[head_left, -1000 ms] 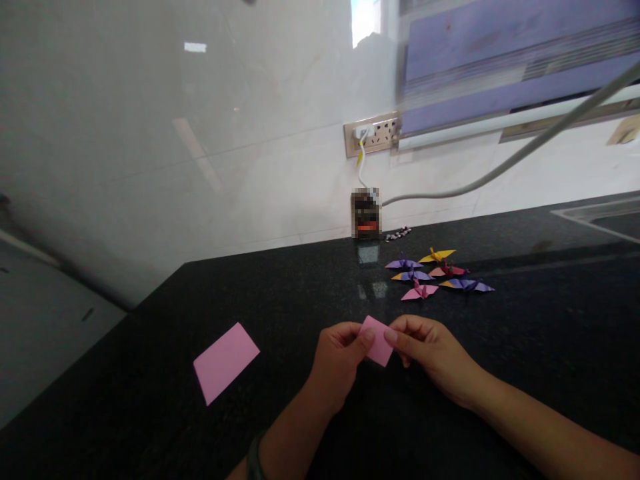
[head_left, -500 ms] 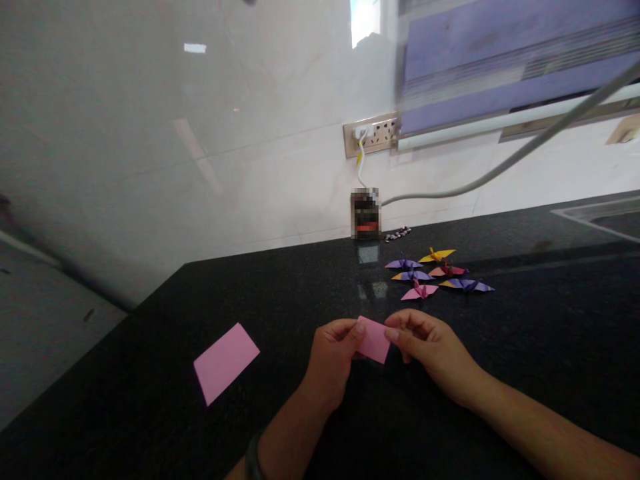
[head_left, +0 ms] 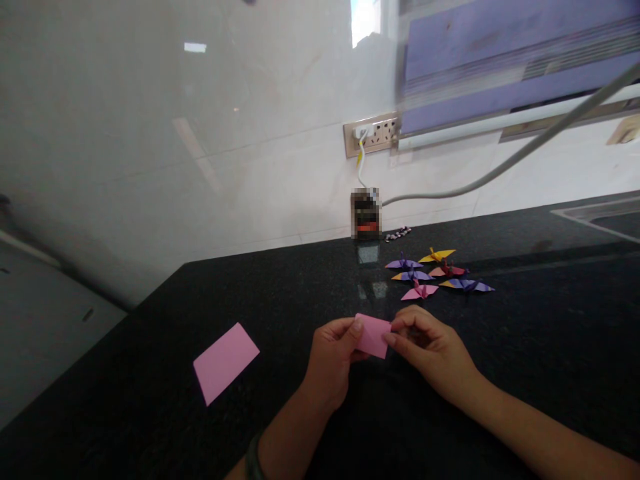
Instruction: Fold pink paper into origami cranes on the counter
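Two hands pinch one small pink paper [head_left: 373, 335] between them: the left hand [head_left: 333, 357] grips its near-left edge, the right hand [head_left: 431, 350] its right edge, fingertips covering both margins. Whether the paper is folded is hard to tell. It hangs just above the black speckled stone table [head_left: 550, 313]. Left of the left hand lies a flat pink sheet [head_left: 225, 362]. Beyond the right hand sit folded paper cranes [head_left: 435, 273], and a pixelated object [head_left: 365, 213] stands against the glossy pale wall.
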A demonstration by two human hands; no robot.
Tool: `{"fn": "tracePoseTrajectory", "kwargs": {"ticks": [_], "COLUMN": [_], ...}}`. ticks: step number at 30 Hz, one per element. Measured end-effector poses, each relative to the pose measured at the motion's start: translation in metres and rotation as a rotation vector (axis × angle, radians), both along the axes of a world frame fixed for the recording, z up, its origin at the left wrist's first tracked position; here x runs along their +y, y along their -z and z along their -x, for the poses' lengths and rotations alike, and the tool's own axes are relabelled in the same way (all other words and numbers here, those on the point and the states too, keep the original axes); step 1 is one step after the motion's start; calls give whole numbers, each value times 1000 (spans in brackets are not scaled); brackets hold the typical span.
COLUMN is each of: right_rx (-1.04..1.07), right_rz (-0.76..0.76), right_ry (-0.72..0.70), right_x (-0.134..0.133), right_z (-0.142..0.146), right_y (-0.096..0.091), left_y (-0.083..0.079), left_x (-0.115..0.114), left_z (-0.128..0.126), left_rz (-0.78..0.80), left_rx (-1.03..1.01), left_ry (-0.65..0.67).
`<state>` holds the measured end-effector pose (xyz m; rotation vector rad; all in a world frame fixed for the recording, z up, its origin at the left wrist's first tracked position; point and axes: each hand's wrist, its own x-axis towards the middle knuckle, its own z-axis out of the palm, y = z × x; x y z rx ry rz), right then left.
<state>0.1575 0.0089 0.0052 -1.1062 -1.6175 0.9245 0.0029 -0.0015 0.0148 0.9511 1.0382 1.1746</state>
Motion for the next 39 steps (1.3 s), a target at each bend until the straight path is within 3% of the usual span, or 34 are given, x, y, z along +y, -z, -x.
{"fn": "tracePoseTrajectory", "kwargs": {"ticks": [23,31,39], "right_rx": [-28,-88,-376], "right_rz": [-156,-355,-660], "right_ry": [55,45,18], "right_x": [-2,-2,-2], "right_z": [0,-3,-14], "right_y": [-3,0,1], "left_y": [0,1,2], "left_x": [-1,-1,-1], "left_z": [0,0,1], "left_rz": [1,0,-23], "left_rx": [30,18,2], "left_ry": [107,138,163]}}
